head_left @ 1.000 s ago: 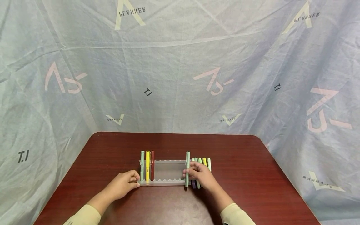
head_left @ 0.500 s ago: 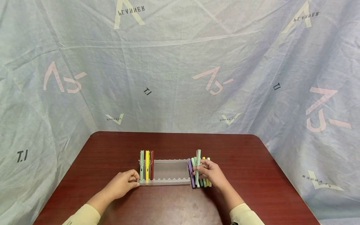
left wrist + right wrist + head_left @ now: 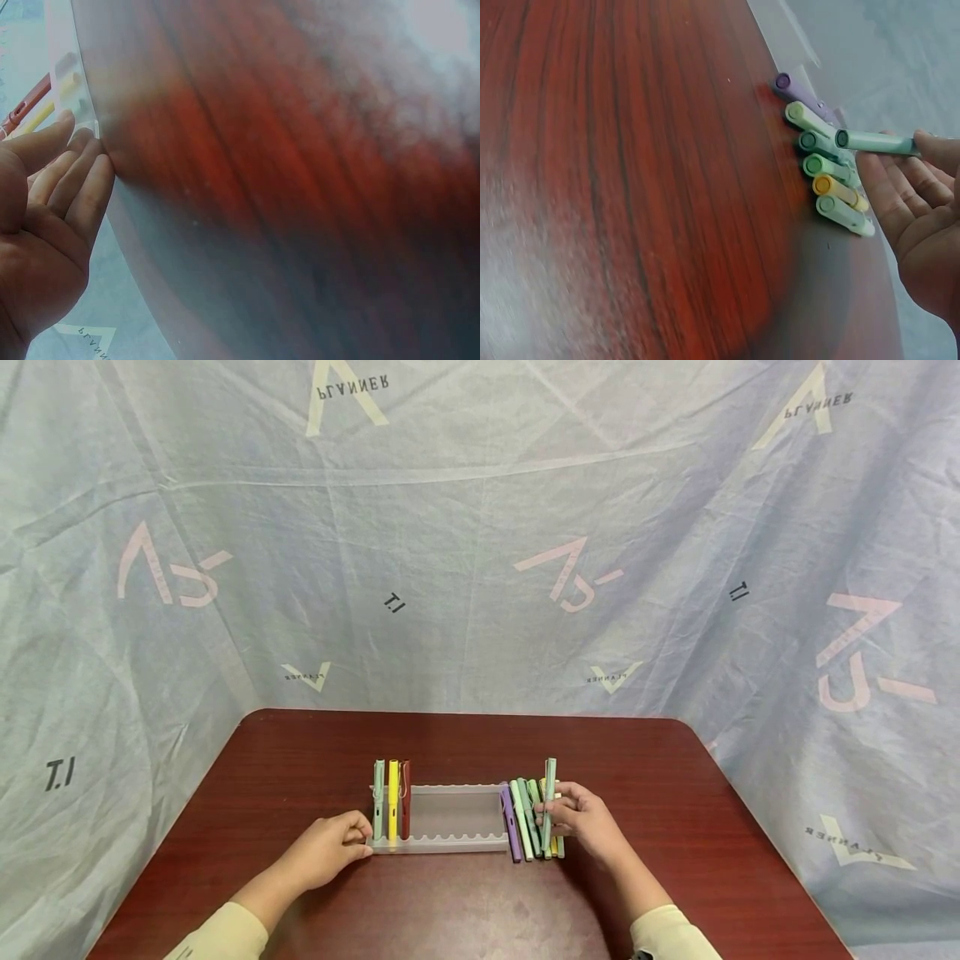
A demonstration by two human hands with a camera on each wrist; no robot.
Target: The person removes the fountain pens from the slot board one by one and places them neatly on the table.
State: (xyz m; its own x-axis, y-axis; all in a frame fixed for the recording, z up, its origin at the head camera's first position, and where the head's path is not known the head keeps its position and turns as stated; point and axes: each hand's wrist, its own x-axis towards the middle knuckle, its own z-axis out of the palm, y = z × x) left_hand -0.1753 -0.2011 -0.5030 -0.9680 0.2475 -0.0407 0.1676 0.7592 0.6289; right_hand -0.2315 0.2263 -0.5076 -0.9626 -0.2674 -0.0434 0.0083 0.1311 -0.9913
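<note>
Slightly above a row of pens, a sage-green capped pen (image 3: 551,783) is pinched between the thumb and fingers of the right hand (image 3: 591,825). Beneath it, from left to right, lie a purple pen (image 3: 801,91), a pale lime pen (image 3: 808,117), a dark green pen (image 3: 817,142), a light green pen (image 3: 825,167), a golden-yellow pen (image 3: 841,191) and a whitish-green pen (image 3: 847,215), side by side. Just left of them is a clear plastic pen rack (image 3: 457,814) with notched long edges; at its left end rest a pale green pen (image 3: 378,802), a bright yellow pen (image 3: 393,802) and a dark red pen (image 3: 406,802). The left hand (image 3: 330,850) grips the rack's near left corner, thumb and fingers bent about it. Everything sits on a reddish-brown desk (image 3: 450,910), well in from its left and right edges. Past the desk's far edge hangs a grey printed cloth (image 3: 465,527). Both wrists emerge from pale yellow sleeves (image 3: 228,932).
</note>
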